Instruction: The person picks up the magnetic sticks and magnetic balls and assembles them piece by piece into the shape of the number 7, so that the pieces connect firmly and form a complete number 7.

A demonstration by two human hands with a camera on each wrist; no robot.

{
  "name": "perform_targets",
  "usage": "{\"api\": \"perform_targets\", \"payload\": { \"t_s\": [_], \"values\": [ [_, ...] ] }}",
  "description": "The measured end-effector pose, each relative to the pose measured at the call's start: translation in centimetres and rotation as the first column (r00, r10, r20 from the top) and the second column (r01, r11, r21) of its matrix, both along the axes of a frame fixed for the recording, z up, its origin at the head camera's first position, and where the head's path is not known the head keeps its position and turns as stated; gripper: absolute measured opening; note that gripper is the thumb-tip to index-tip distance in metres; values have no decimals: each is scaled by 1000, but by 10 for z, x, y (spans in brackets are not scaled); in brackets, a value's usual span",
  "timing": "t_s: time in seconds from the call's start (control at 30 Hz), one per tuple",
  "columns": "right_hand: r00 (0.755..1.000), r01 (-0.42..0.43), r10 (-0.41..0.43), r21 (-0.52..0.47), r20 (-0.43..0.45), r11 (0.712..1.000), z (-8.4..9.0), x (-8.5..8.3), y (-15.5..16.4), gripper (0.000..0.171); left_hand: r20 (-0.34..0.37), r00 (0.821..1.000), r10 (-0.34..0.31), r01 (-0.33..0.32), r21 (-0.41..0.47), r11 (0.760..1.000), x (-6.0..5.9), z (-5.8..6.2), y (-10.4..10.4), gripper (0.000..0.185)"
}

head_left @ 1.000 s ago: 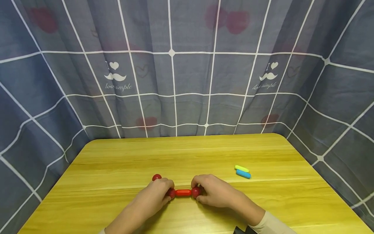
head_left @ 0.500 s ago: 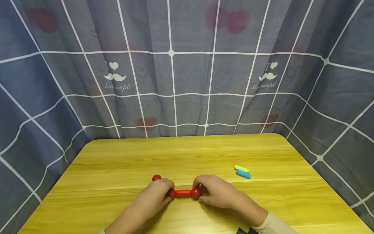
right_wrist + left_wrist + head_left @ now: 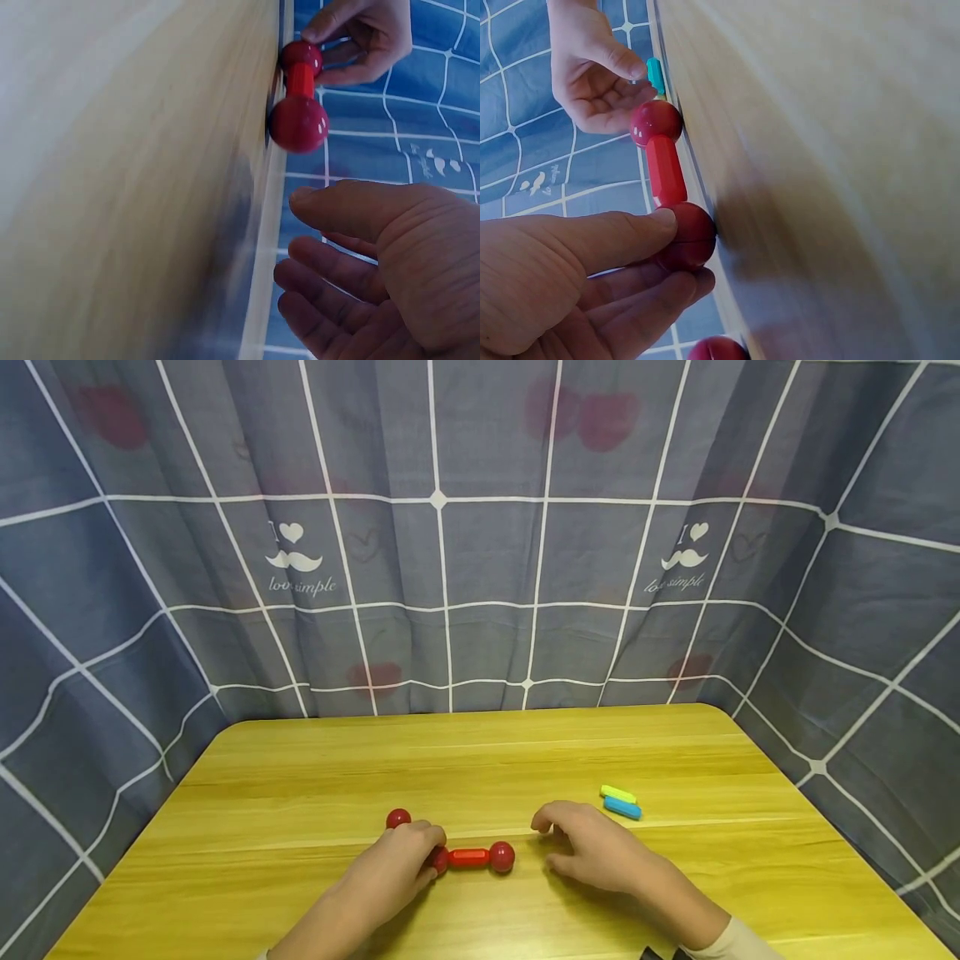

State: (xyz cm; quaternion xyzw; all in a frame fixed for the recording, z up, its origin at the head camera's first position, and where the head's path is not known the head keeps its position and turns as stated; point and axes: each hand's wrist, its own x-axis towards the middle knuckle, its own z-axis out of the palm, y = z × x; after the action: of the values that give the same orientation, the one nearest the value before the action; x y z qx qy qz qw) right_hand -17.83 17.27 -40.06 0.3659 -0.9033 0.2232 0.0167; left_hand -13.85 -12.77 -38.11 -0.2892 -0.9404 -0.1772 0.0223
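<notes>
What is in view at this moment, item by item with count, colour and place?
red balls: three; two capping the red rod, left one and right one; a loose one behind the left hand
red rod: one, lying on the table, front centre
yellow-green stick: one, right side of table
blue stick: one, just in front of the yellow-green one
table: one, yellow wood
curtain: grey-blue, white grid, behind and at both sides
left hand: fingers pinch the left ball
right hand: holds nothing, right of the right ball
</notes>
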Motion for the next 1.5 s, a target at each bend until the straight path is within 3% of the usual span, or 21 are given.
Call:
{"api": "perform_targets", "payload": {
  "t_s": [0.2,0.43,0.67,1.0,1.17,1.5],
  "values": [
    [992,89,-90,-13,-91,996,1,0,18,35,9,1000,1,-1,-3,1000,0,-1,0,22],
    [951,226,-224,-17,-212,974,3,-7,40,35,15,1000,3,-3,-7,1000,-2,-1,-1,20],
    [921,298,-294,-21,-256,954,6,-16,62,30,13,1000,4,-4,-8,1000,-3,0,-2,20],
    [897,413,-394,59,-202,909,9,-17,74,17,20,1000,5,-5,-7,1000,-2,0,-2,20],
    [902,417,-397,101,-171,903,7,-18,74,12,21,1000,9,-9,-2,1000,-1,1,-2,21],
    [909,412,-400,117,-115,904,5,-17,73,21,16,1000,9,-9,-11,1000,-1,1,-2,20]
  ]
}}
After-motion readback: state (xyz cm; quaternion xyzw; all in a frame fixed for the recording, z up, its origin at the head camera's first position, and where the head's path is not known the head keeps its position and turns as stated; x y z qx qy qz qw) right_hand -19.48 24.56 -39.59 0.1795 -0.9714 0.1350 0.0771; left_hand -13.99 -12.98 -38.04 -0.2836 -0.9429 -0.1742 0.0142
